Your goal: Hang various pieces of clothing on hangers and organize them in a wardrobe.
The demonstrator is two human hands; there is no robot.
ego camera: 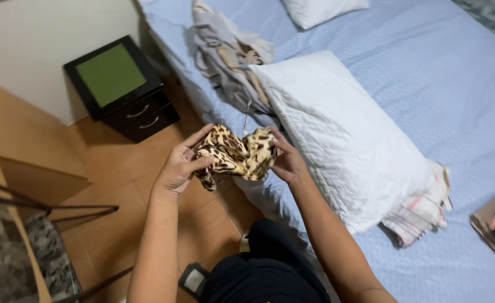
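A bunched leopard-print cloth [236,154] hangs between both my hands, just off the near edge of the bed [427,67]. My left hand [181,165] grips its left side with thumb and fingers. On the cloth's right side, my right hand [285,160] pinches it. A thin strap rises from the cloth toward the bed.
A large white quilted pillow [343,134] lies on the blue sheet right of my hands, with a striped cloth [421,216] under its near end. A heap of grey and beige clothes [230,56] lies behind. A black nightstand [121,87] stands on the wooden floor at left.
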